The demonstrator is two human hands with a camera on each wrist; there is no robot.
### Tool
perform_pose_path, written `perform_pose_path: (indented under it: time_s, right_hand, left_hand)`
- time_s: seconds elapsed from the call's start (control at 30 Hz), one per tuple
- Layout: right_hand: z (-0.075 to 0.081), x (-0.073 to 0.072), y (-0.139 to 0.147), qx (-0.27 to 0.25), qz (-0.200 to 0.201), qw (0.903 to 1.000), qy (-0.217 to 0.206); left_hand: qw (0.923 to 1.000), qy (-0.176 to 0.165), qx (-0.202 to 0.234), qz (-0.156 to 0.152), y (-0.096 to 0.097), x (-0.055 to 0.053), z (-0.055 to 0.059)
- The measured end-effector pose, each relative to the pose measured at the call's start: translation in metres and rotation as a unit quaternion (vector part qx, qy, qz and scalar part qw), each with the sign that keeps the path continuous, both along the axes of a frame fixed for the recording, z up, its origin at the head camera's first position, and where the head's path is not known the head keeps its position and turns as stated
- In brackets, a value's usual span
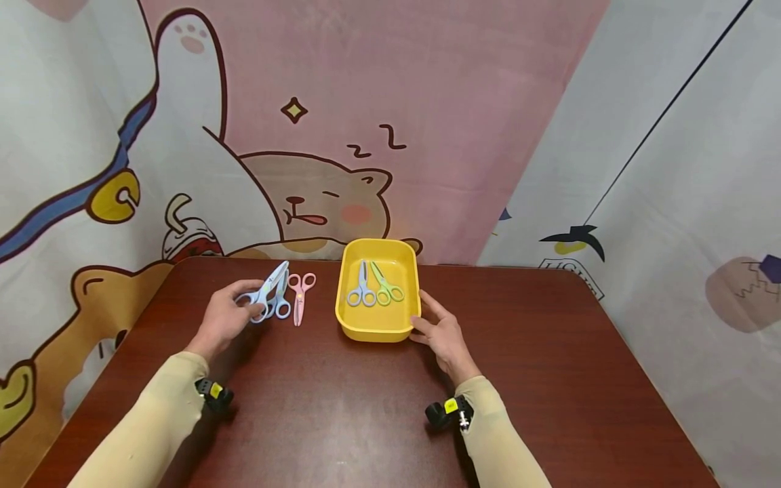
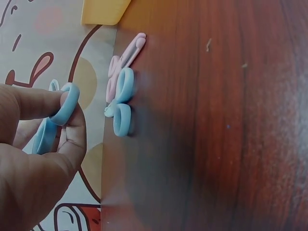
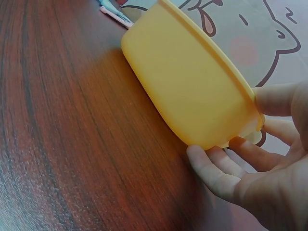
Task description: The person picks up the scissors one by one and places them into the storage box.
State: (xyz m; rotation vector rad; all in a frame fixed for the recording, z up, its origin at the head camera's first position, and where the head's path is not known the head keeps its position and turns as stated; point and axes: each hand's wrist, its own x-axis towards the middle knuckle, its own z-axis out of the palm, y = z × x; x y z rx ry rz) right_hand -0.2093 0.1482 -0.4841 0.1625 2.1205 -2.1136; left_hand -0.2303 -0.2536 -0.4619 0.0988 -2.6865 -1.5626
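Note:
My left hand (image 1: 227, 317) holds light blue scissors (image 1: 264, 295) by the handle loops, blades pointing up and away. Just behind them, blue scissors (image 2: 123, 119) lie on the table, partly hidden in the head view. Beside those are pink scissors (image 1: 299, 299), their blades toward me. A yellow tray (image 1: 378, 335) stands to the right, containing greyish-blue scissors (image 1: 362, 290) and green scissors (image 1: 387, 290). At the tray's near right corner, my right hand (image 1: 445, 339) grips it, thumb at the rim and fingers against the outer wall.
The brown wooden table (image 1: 342, 407) ends at a cartoon-printed cloth (image 1: 457, 135) hanging behind it. A small black camera (image 1: 213, 393) is strapped to the left wrist, another camera (image 1: 448, 412) to the right one.

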Motion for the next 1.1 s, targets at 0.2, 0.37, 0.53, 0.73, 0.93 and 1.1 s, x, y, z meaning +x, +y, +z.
perform_pose_path:
  time_s: [0.2,0.37,0.53,0.73,0.93,1.1]
  right_hand:
    - [0.0,0.0,0.0,0.0,0.002,1.0,0.0]
    - [-0.001,-0.001,0.001,0.001,0.002,1.0,-0.001]
    - [-0.001,-0.001,0.001,-0.001,0.001,1.0,-0.004]
    - [0.0,0.0,0.0,0.004,0.002,1.0,-0.005]
    - [0.001,0.0,0.0,0.003,0.001,1.0,-0.005]
    - [0.001,0.001,0.001,0.005,0.005,1.0,-0.003]
  left_hand:
    - [1.0,0.006,0.007,-0.003,0.003,0.0,0.002]
    - [0.9999,0.006,0.009,-0.005,0.006,0.0,0.004]
    - [0.9999,0.005,0.012,-0.008,0.01,0.001,0.006]
    - [0.9998,0.011,0.01,-0.011,0.015,0.001,0.008]
    - [0.9994,0.012,0.028,-0.018,0.021,0.001,0.009]
    - [0.9987,0.022,0.038,-0.024,0.025,0.001,0.01]
